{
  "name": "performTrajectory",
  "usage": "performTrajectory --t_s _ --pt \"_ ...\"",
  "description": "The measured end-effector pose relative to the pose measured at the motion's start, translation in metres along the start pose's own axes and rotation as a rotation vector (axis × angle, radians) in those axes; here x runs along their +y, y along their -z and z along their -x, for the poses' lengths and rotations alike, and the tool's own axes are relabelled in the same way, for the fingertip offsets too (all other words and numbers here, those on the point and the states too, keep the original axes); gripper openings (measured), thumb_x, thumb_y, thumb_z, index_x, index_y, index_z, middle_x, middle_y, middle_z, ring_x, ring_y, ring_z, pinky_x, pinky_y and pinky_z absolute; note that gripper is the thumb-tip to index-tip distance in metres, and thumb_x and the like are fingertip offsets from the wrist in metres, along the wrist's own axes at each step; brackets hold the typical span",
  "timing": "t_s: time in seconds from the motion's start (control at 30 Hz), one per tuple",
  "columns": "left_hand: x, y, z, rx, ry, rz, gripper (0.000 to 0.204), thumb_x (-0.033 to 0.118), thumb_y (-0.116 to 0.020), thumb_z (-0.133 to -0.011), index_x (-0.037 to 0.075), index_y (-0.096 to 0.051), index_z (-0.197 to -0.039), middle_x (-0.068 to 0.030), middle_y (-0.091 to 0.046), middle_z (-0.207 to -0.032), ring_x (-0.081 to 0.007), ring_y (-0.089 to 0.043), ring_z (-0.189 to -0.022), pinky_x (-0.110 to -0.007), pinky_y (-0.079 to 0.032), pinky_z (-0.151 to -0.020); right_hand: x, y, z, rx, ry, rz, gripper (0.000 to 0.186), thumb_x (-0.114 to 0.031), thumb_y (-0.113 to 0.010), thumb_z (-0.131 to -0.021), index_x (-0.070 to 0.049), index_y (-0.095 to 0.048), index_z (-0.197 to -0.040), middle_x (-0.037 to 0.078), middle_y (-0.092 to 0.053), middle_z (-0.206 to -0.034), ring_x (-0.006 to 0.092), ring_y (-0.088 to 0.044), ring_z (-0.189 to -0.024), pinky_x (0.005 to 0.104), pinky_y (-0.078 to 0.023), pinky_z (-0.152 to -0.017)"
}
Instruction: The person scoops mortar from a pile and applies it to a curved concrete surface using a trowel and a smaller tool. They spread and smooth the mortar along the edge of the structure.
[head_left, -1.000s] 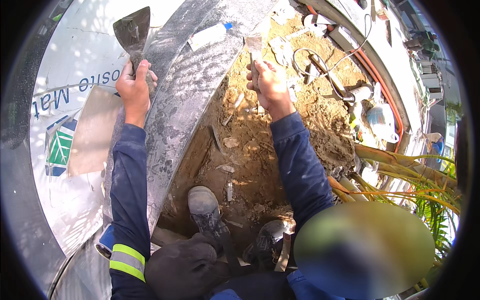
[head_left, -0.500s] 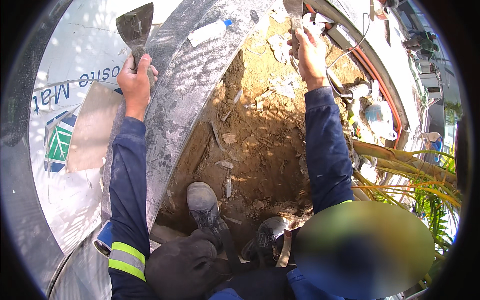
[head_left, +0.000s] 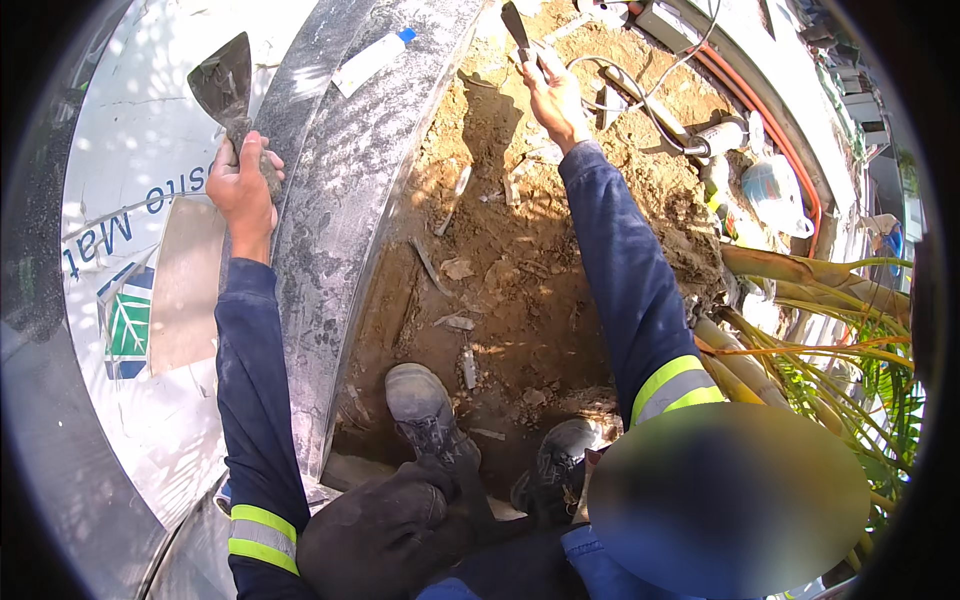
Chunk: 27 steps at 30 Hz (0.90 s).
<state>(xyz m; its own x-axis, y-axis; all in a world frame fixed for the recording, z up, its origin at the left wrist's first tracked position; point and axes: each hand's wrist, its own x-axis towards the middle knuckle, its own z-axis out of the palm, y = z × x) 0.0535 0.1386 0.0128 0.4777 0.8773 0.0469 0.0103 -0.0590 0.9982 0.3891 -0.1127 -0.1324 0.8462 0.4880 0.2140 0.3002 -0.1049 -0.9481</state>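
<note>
My left hand [head_left: 243, 187] is closed around the handle of a wide grey scraper [head_left: 224, 84], blade pointing up against the white painted wall [head_left: 130, 150] beside a tan patch of filler [head_left: 185, 280]. My right hand [head_left: 553, 95] reaches far forward over the dirt pit [head_left: 520, 270] and grips a narrow dark-bladed tool [head_left: 516, 25] near the grey curved ledge [head_left: 350, 200]. Both arms wear dark blue sleeves with yellow reflective bands.
A white tube with a blue cap [head_left: 370, 60] lies on the ledge. Orange pipe [head_left: 770, 130], cables and a plastic bag [head_left: 775, 190] line the far right. Palm fronds [head_left: 840, 350] crowd the right. My two boots [head_left: 425, 410] stand in the pit among debris.
My right hand has moved forward and up from the dirt, carrying the narrow tool toward the top of the view. My left hand with the scraper has stayed put.
</note>
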Motion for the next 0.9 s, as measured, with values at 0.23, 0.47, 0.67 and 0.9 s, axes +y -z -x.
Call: performTrajectory --t_s 0.23,0.47,0.67,0.9 --pt "0.0 0.011 0.0 -0.008 -0.013 0.005 0.021 0.012 -0.064 -0.101 -0.005 -0.063 -0.113 -0.0082 -0.065 -0.09 -0.013 -0.063 -0.063 -0.027 -0.051 -0.051 -0.031 -0.001 0.012 -0.069 0.07 0.064 0.04 -0.021 -0.067 -0.101 -0.002 -0.063 -0.136 0.013 -0.071 -0.124 0.0199 -0.066 -0.115 0.0325 -0.051 -0.1" --pt "-0.001 0.012 -0.001 -0.014 -0.009 -0.016 0.024 0.017 -0.065 -0.101 -0.004 -0.062 -0.113 -0.0083 -0.065 -0.092 -0.0141 -0.063 -0.066 -0.028 -0.052 -0.054 -0.064 -0.044 0.094 0.018 0.071 -0.104 0.034 -0.004 -0.07 -0.095 -0.002 -0.066 -0.129 0.014 -0.067 -0.118 0.0209 -0.067 -0.108 0.0304 -0.055 -0.097" --pt "0.0 0.013 -0.003 -0.024 -0.017 -0.043 0.02 0.018 -0.064 -0.101 -0.002 -0.062 -0.107 -0.0078 -0.065 -0.091 -0.0139 -0.063 -0.066 -0.027 -0.052 -0.055 -0.052 -0.063 0.1 -0.003 0.111 -0.102 0.033 -0.004 -0.071 -0.093 0.002 -0.067 -0.126 0.016 -0.064 -0.114 0.0228 -0.064 -0.105 0.0346 -0.056 -0.09" --pt "0.003 0.013 0.004 -0.025 -0.01 -0.058 0.021 0.019 -0.064 -0.101 -0.002 -0.062 -0.106 -0.0073 -0.065 -0.088 -0.0139 -0.063 -0.066 -0.027 -0.052 -0.055 -0.074 -0.051 0.147 -0.061 0.032 0.262 0.036 -0.014 -0.071 -0.097 -0.005 -0.068 -0.131 0.014 -0.065 -0.116 0.0232 -0.065 -0.103 0.0351 -0.055 -0.09"
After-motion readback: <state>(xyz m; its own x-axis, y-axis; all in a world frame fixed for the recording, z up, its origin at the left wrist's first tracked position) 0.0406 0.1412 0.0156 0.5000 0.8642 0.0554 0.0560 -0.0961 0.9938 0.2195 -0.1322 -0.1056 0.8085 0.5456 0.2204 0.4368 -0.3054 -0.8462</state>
